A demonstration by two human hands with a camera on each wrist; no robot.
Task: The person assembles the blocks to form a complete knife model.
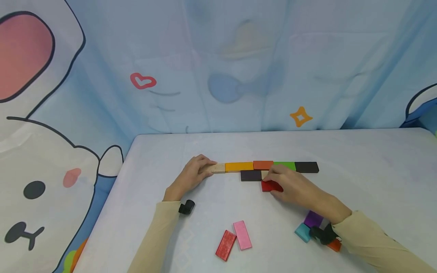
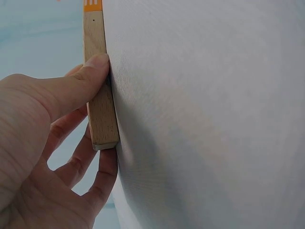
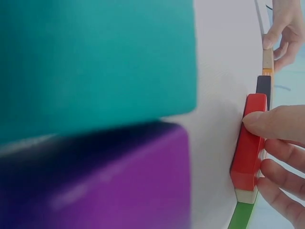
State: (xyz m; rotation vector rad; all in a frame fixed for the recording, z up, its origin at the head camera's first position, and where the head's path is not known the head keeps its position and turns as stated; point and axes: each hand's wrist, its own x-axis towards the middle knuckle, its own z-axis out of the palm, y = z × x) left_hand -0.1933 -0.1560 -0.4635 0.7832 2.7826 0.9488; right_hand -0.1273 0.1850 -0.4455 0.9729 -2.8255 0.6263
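Observation:
My left hand [image 1: 191, 174] pinches a plain wooden block [image 2: 102, 117] at the left end of a row, thumb on the near side and fingers behind. To its right the row continues with a yellow block [image 1: 239, 167], an orange block [image 1: 263, 165], a green block [image 1: 286, 165] and a black block [image 1: 306, 167]. In front lies another black block [image 1: 250, 176], beside a pale block [image 3: 246, 196] mostly hidden by my right hand. My right hand [image 1: 297, 187] holds a red block [image 3: 249, 143] between thumb and fingers, just in front of the pale one.
Nearer on the white table [image 1: 153, 151] lie a second red block [image 1: 225, 245] and a pink block [image 1: 242, 235]. Under my right wrist are a purple block [image 1: 313, 219], a teal block [image 1: 302, 232] and an orange block [image 1: 335, 245]. A patterned blue curtain [image 1: 170, 94] hangs behind the table.

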